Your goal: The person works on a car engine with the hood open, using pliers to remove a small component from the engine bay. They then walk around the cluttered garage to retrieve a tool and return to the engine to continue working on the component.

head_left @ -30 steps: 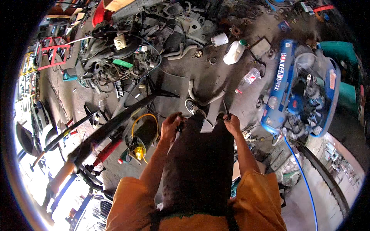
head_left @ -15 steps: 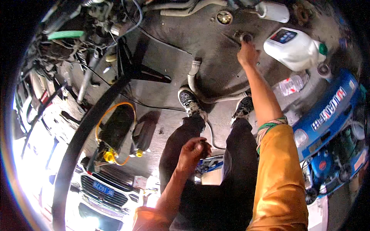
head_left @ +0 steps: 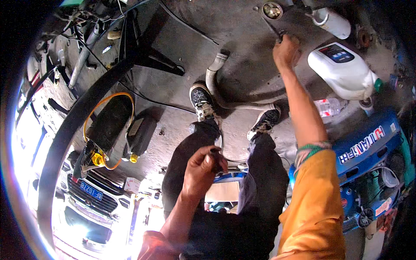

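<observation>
The left hand was curled around a small dark object, and the fingers hid most of it, so its kind could not be told. The right hand closed over the near end of a thin metal tool; how it was gripped stayed hidden. A white bottle was cut off by the top edge. The blue machine ran out of view at the right. The car at lower left was washed out by glare.
</observation>
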Available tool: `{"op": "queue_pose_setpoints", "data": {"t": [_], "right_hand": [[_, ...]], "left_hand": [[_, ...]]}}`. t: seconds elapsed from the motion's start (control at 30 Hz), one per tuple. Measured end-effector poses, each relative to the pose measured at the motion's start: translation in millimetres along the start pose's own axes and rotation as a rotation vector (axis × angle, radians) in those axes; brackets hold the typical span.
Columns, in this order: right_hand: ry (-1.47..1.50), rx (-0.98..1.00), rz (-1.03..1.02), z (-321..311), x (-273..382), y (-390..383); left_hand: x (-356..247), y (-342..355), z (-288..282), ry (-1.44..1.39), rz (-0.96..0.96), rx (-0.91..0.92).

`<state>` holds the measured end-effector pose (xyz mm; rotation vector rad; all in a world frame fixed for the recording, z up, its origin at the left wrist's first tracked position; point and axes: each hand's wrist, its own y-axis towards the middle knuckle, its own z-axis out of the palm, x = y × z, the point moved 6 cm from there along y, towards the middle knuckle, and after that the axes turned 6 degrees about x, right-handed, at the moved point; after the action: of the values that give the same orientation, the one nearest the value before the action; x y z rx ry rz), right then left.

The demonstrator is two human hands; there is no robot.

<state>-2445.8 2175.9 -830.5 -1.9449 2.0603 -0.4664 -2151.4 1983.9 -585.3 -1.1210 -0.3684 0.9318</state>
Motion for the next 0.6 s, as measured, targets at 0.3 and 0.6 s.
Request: {"op": "queue_pose_setpoints", "data": {"t": [0.3, 0.6], "right_hand": [[1.284, 0.816, -0.151, -190, 35, -228], [1.107, 0.529, -0.39, -472, 36, -336]], "left_hand": [[-54, -43, 75, 0.319, 0.178, -0.054], [-121, -228, 212, 0.59, 0.366, 0.242]]}}
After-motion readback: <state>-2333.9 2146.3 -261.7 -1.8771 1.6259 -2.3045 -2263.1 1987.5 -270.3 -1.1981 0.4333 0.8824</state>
